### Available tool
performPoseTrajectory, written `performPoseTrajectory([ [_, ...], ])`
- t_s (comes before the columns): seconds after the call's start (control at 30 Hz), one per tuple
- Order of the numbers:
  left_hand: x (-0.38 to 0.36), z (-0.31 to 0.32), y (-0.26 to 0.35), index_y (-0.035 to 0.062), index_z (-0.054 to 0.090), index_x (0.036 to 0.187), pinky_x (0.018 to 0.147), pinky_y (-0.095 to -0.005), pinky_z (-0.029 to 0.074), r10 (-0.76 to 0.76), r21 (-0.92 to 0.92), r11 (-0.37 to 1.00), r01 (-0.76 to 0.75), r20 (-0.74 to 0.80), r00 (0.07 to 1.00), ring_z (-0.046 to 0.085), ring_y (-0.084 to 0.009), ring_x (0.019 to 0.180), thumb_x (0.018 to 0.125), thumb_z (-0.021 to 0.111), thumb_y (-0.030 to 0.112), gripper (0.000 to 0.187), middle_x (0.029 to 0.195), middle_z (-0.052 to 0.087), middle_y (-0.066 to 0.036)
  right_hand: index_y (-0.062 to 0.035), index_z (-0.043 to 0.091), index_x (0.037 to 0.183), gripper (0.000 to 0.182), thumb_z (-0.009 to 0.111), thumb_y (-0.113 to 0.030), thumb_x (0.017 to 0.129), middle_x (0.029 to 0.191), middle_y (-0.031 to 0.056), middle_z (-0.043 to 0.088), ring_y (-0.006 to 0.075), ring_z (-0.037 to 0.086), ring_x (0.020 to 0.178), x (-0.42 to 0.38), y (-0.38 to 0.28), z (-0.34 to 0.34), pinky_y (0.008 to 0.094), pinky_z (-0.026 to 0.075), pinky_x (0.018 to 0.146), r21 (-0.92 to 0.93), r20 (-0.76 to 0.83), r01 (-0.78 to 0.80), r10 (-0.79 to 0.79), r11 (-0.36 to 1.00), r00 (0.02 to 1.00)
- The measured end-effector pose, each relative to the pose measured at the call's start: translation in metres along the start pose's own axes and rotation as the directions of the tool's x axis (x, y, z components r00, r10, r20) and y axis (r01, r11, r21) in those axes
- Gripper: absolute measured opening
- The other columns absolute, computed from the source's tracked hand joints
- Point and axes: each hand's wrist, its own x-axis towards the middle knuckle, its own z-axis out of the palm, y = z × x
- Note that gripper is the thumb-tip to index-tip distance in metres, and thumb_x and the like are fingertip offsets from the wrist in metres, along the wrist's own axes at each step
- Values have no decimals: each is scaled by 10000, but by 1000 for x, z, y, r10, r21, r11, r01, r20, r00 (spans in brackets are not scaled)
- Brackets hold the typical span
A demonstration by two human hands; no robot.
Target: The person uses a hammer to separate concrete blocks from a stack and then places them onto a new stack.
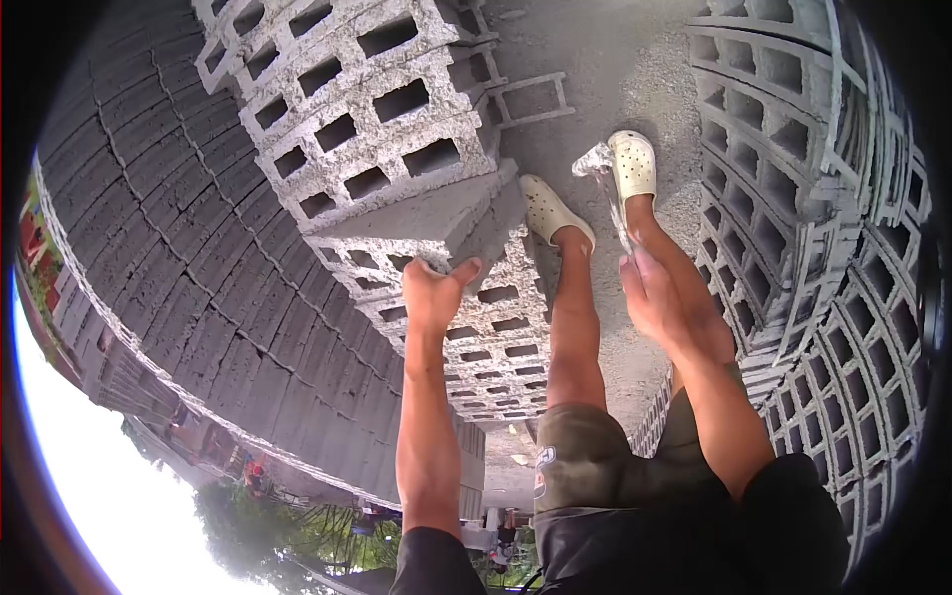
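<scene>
My left hand (431, 296) is closed on the near edge of a grey concrete block (407, 218), thumb on one side and fingers curled over the other. The block lies on a stack of hollow blocks (501, 342), its smooth side showing. In my right hand (654, 297) is the handle of a hammer-like tool (595, 161) with a pale, crusted head. The fingers wrap round the lower handle. The tool's head hangs above the ground beside my feet, apart from the blocks.
More hollow blocks (337, 129) rise beyond my left hand, and a long block wall (188, 218) runs along the left. Stacked blocks (764, 149) line the right side. My feet in pale clogs (635, 164) stand on gritty ground (625, 59). A block frame (535, 99) lies near the stack.
</scene>
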Motion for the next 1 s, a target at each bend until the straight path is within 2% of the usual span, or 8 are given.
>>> performPoseTrajectory([
  [0.1, -28, -61, -15, -103, 651, 927, 774, -290, 486, 154, -397, 913, -92, 127, 980, 625, -172, 793, 678, 751, 41, 305, 888, 687, -121, -8, 480, 812, 379, 430, -343, 984, 601, 76, 480, 195, 468, 554, 0, -28, 21, 353, 379, 546, 234, 17, 14, -18, 972, 1000],
  [0.27, -26, -72, -29, -75, 628, 1013, 839, -300, 474, 153, -370, 925, -90, 144, 978, 616, -177, 862, 671, 742, 10, 370, 956, 669, -109, -1, 506, 863, 316, 422, -281, 984, 616, 249, 527, 466, 539, 650, 0, -17, 80, 482, 416, 574, 24, -109, 237, -233, 971, 966],
  [0.6, -27, -73, -21, -91, 625, 1012, 843, -300, 473, 149, -399, 914, -74, 160, 976, 613, -180, 880, 659, 759, 2, 390, 978, 665, -116, 38, 521, 887, 127, 515, -88, 905, 676, 179, 538, 334, 553, 666, 3, -141, -7, 452, 436, 641, 373, -377, 345, -199, 861, 904],
  [0.7, -30, -74, -22, -94, 624, 1018, 845, -305, 471, 146, -369, 926, -77, 164, 975, 612, -180, 880, 659, 764, 23, 402, 975, 665, -115, 34, 524, 820, 342, 378, -228, 984, 653, 254, 574, 443, 585, 616, 14, -51, 82, 470, 445, 549, -176, -405, 312, -357, 934, 841],
  [0.77, -27, -70, -24, -91, 627, 1016, 839, -307, 471, 183, -405, 907, -111, 142, 973, 610, -178, 875, 661, 757, 31, 398, 969, 667, -115, 45, 567, 931, 345, 383, -243, 974, 724, 289, 596, 476, 599, 748, 14, 12, 123, 523, 457, 665, -173, -127, 100, -122, 980, 984],
  [0.83, -18, -69, -17, -88, 626, 1017, 835, -307, 471, 210, -420, 897, -138, 130, 969, 609, -177, 873, 660, 755, 31, 398, 967, 666, -113, 65, 530, 865, 167, 495, -96, 893, 1016, 305, 542, 481, 503, 952, 15, -14, 102, 538, 380, 825, 83, -308, 112, -81, 990, 948],
  [0.87, -25, -69, -23, -85, 626, 1017, 830, -307, 472, 184, -407, 906, -115, 133, 974, 607, -175, 871, 659, 753, 32, 397, 966, 665, -111, 55, 526, 871, 208, 460, -133, 930, 886, 321, 570, 479, 555, 849, 15, -28, 80, 531, 414, 751, 120, -215, -21, 47, 993, 976],
  [1.0, -29, -68, -21, -86, 631, 982, 792, -294, 474, 173, -412, 904, -113, 111, 979, 605, -171, 815, 655, 746, 27, 365, 921, 665, -105, 13, 472, 806, 204, 480, -137, 944, 648, 223, 538, 392, 550, 548, 16, -97, 12, 446, 390, 465, 126, -466, 362, -267, 924, 844],
])
